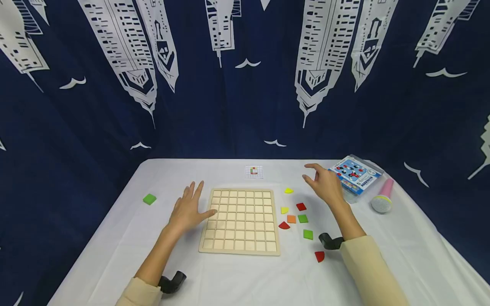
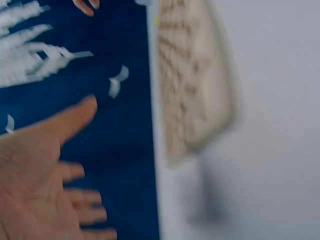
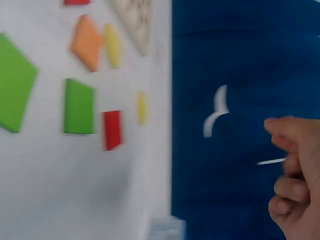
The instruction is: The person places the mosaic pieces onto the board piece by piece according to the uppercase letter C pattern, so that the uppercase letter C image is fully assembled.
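A square wooden grid board (image 1: pixel 239 221) lies flat on the white cloth. My left hand (image 1: pixel 188 211) is spread beside its left edge, the thumb overlapping the board's edge in the head view. To the right of the board are a red tile (image 1: pixel 301 206), an orange tile (image 1: pixel 292 219), green tiles (image 1: pixel 308 234), red quarter-round pieces (image 1: pixel 284 225) and yellow rounded pieces (image 1: pixel 284 210). Beyond them my right hand (image 1: pixel 325 183) hovers, thumb and index finger apart, nothing between them. In the right wrist view its other fingers (image 3: pixel 290 189) are bent.
One green tile (image 1: pixel 149 199) lies alone at the far left. A small card with a coloured pattern (image 1: pixel 254 172) is behind the board. At the back right are a clear package with a printed label (image 1: pixel 354 174) and a pink toy microphone (image 1: pixel 383 197). A dark blue curtain (image 1: pixel 229 106) hangs behind.
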The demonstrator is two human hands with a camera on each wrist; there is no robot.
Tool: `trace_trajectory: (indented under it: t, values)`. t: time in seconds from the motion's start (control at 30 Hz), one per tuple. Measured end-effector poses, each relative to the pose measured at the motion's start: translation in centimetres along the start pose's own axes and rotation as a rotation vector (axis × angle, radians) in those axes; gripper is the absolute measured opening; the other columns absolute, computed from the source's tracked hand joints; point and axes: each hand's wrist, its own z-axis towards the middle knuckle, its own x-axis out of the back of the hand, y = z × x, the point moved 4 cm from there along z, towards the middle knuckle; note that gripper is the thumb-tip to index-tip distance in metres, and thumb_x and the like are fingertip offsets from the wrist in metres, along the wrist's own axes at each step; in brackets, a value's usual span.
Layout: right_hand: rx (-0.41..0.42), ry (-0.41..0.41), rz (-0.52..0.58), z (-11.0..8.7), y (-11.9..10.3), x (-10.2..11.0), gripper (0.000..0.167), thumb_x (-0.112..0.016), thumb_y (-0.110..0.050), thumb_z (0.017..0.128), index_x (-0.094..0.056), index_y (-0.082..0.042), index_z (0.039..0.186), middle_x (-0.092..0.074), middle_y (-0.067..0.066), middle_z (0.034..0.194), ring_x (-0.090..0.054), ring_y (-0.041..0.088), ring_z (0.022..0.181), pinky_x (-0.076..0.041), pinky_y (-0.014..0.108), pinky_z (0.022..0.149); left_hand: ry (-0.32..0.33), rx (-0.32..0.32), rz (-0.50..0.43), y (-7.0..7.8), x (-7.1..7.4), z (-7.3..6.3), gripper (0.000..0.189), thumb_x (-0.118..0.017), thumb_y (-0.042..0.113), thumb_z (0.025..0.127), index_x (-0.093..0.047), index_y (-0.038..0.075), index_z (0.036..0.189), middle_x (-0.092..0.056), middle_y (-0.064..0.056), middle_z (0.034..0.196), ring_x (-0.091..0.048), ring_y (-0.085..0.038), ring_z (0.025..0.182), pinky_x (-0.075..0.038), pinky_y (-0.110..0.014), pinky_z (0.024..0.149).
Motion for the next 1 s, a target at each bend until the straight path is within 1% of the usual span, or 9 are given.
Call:
trace_trajectory:
  t: [0.1, 0.2, 0.27, 0.33, 0.43, 0.53, 0.73, 0.87, 1.0]
  values:
    - [-0.036, -0.112, 0.030, 0.7, 1.1, -2.2, 0.036, -0.071, -0.024, 0.081, -0.064, -0.009, 0.113, -0.041, 0.001, 0.053, -0.034, 0.016, 0.046, -0.028, 0.028, 0.040, -0.101, -0.080, -0.056, -1.9, -2.0, 0.4, 0.101, -0.072, 0.048, 0.075, -0.015, 0.010, 0.148, -0.011, -0.021, 0.151, -0.007, -0.041, 0.137, -0.013, -0.063, 0.105]
    - [-0.052, -0.229, 0.058, 1.2, 1.8, -4.6, 0.039, -0.074, -0.023, 0.079, -0.065, -0.009, 0.114, -0.038, 0.001, 0.053, -0.031, 0.015, 0.047, -0.027, 0.028, 0.043, -0.195, -0.136, -0.116, -3.6, -3.8, 0.5, 0.104, -0.074, 0.051, 0.071, -0.017, 0.011, 0.148, -0.012, -0.018, 0.152, -0.006, -0.040, 0.137, -0.010, -0.062, 0.106]
    - [-0.065, -0.305, 0.066, 1.3, 2.2, -6.1, 0.040, -0.074, -0.021, 0.078, -0.065, -0.008, 0.116, -0.039, 0.003, 0.054, -0.031, 0.017, 0.049, -0.027, 0.028, 0.045, -0.248, -0.159, -0.127, -4.4, -4.8, 0.4, 0.104, -0.073, 0.055, 0.070, -0.020, 0.011, 0.148, -0.015, -0.017, 0.152, -0.006, -0.039, 0.138, -0.007, -0.059, 0.108]
    - [-0.086, -0.373, 0.059, 1.3, 2.6, -7.5, 0.041, -0.075, -0.020, 0.078, -0.065, -0.009, 0.117, -0.044, 0.005, 0.059, -0.034, 0.018, 0.053, -0.029, 0.028, 0.048, -0.282, -0.172, -0.124, -4.8, -5.5, 0.2, 0.102, -0.071, 0.058, 0.069, -0.025, 0.010, 0.147, -0.017, -0.016, 0.151, -0.006, -0.038, 0.138, -0.005, -0.057, 0.109]
    - [-0.125, -0.451, 0.043, 1.1, 3.1, -9.1, 0.040, -0.074, -0.023, 0.079, -0.065, -0.012, 0.117, -0.054, 0.007, 0.074, -0.042, 0.020, 0.063, -0.035, 0.028, 0.053, -0.283, -0.191, -0.109, -5.1, -6.0, -0.1, 0.097, -0.070, 0.059, 0.069, -0.032, 0.010, 0.144, -0.019, -0.016, 0.151, -0.008, -0.037, 0.138, -0.002, -0.055, 0.110]
    - [-0.141, -0.473, 0.045, 0.9, 3.4, -10.0, 0.035, -0.073, -0.026, 0.080, -0.067, -0.015, 0.113, -0.060, 0.008, 0.089, -0.048, 0.021, 0.071, -0.041, 0.029, 0.057, -0.261, -0.195, -0.110, -5.1, -6.2, -0.2, 0.094, -0.070, 0.059, 0.070, -0.035, 0.011, 0.143, -0.021, -0.016, 0.150, -0.009, -0.037, 0.138, -0.002, -0.055, 0.110]
    - [-0.106, -0.485, 0.103, 0.3, 3.5, -9.8, 0.028, -0.071, -0.019, 0.082, -0.070, -0.014, 0.109, -0.062, 0.012, 0.095, -0.047, 0.021, 0.073, -0.041, 0.030, 0.060, -0.256, -0.192, -0.101, -4.7, -6.5, -0.3, 0.094, -0.069, 0.059, 0.070, -0.035, 0.011, 0.143, -0.022, -0.015, 0.150, -0.009, -0.036, 0.138, -0.001, -0.053, 0.110]
    - [-0.115, -0.478, 0.140, 0.1, 3.4, -9.7, 0.035, -0.073, -0.026, 0.080, -0.068, -0.014, 0.112, -0.062, 0.013, 0.095, -0.047, 0.023, 0.074, -0.040, 0.031, 0.062, -0.253, -0.179, -0.094, -4.3, -6.7, -0.4, 0.095, -0.069, 0.059, 0.070, -0.035, 0.010, 0.143, -0.021, -0.015, 0.150, -0.009, -0.036, 0.138, 0.000, -0.055, 0.110]
    - [-0.145, -0.447, 0.088, 0.1, 3.4, -9.7, 0.048, -0.074, -0.036, 0.077, -0.065, -0.012, 0.117, -0.063, 0.015, 0.105, -0.054, 0.026, 0.087, -0.048, 0.037, 0.071, -0.261, -0.174, -0.110, -3.7, -6.8, -0.7, 0.094, -0.070, 0.057, 0.070, -0.035, 0.008, 0.143, -0.019, -0.016, 0.150, -0.008, -0.035, 0.138, 0.000, -0.055, 0.110]
